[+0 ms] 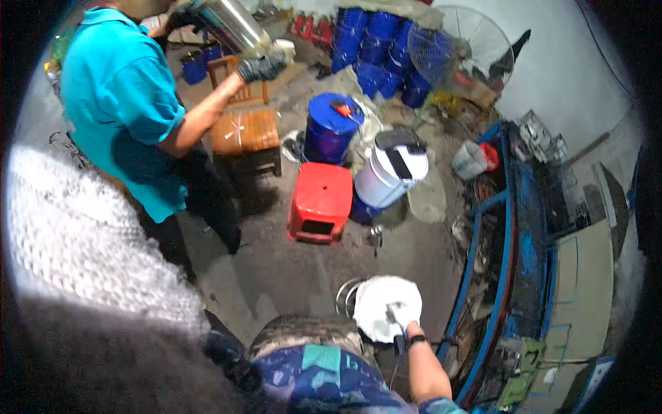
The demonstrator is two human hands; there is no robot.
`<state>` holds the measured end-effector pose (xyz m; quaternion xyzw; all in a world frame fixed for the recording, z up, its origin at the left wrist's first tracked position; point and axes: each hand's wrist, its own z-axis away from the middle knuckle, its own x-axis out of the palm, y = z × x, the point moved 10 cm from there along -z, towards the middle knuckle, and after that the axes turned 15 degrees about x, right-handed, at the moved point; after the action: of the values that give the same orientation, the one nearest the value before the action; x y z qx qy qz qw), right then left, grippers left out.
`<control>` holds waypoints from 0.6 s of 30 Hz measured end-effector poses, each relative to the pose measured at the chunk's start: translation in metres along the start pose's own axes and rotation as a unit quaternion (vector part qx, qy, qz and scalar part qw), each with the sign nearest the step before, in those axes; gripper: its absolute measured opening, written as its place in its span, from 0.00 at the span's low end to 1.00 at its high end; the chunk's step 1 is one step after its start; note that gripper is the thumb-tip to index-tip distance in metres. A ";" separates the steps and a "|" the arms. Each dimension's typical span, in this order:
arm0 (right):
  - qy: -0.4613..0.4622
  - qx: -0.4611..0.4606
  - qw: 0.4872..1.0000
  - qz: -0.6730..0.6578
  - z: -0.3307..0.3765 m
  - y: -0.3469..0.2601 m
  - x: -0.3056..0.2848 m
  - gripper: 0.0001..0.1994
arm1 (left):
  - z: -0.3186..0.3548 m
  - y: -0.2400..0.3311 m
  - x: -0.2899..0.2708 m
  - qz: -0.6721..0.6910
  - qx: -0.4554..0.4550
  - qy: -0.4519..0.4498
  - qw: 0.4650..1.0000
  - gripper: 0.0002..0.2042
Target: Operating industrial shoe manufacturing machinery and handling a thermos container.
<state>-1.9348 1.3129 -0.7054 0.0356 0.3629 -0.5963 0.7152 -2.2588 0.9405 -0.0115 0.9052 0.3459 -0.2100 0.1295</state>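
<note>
My right hand point(400, 316), in a pale glove, reaches over a round white surface point(376, 293) that looks like a bucket top or its contents. Its fingers are blurred against the white, so I cannot tell whether they grip anything. A dark band circles the wrist. Thin metal rings point(345, 298) show at the left side of the white round thing. My left hand is out of sight. A large white knitted cloth point(96, 241) fills the left side and hides what lies behind it.
A person in a teal shirt point(121, 103) holds a metal cylinder point(231, 26) in dark gloves. Ahead stand a red stool point(321, 190), a blue drum point(334, 117) and a white bucket point(379, 179) on a blue base. Blue-framed shelving point(507, 276) runs along the right; a fan point(458, 52) stands behind.
</note>
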 end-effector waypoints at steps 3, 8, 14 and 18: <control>0.057 -0.039 0.995 -0.077 -0.070 -0.065 -0.056 0.19 | 0.004 -0.059 0.019 0.024 -0.016 0.006 1.000 0.08; 0.008 -0.026 0.992 -0.126 -0.103 -0.278 -0.181 0.16 | -0.003 -0.139 0.045 -0.034 -0.068 -0.023 0.997 0.08; 0.269 -0.081 0.957 -0.068 -0.318 -0.328 -0.374 0.16 | 0.270 -0.345 0.121 -0.244 -0.604 -0.245 0.718 0.15; 0.322 -0.021 0.944 0.063 -0.415 -0.427 -0.454 0.37 | 0.473 -0.334 0.172 -0.203 -0.853 -0.098 0.471 0.22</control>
<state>-2.5193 1.7672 -0.5917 0.2342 0.5833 -0.4989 0.5967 -2.5081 1.1026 -0.5377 0.2250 0.5129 0.0815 0.8244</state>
